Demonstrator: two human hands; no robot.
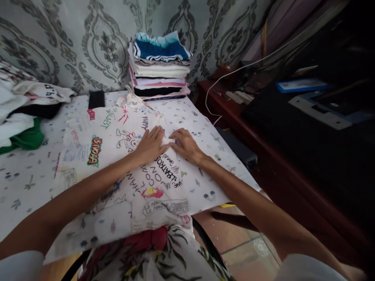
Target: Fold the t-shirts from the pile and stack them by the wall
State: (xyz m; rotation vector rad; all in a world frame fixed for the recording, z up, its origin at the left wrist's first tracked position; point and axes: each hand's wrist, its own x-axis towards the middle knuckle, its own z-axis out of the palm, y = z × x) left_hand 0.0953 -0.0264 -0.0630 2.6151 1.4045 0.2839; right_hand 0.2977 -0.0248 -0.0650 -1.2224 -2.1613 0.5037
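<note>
A white shirt [117,156] covered in coloured handwriting and drawings lies spread on the table, its near end hanging toward my lap. My left hand [150,145] rests on it with fingers stretched out over the cloth, thumb toward the right edge. Close beside it, my right hand [186,146] has bent fingers pinching a bit of the shirt's right edge. The cloth bunches slightly between both hands. Crumpled fabric shows at the shirt's far end.
A stack of folded clothes [159,74] stands at the back by the patterned wall. Loose clothes [26,105] are heaped at left, near a small black item [96,100]. The patterned tablecloth [205,136] ends beside a dark red wooden desk [263,140]; a white cable [234,72] hangs there.
</note>
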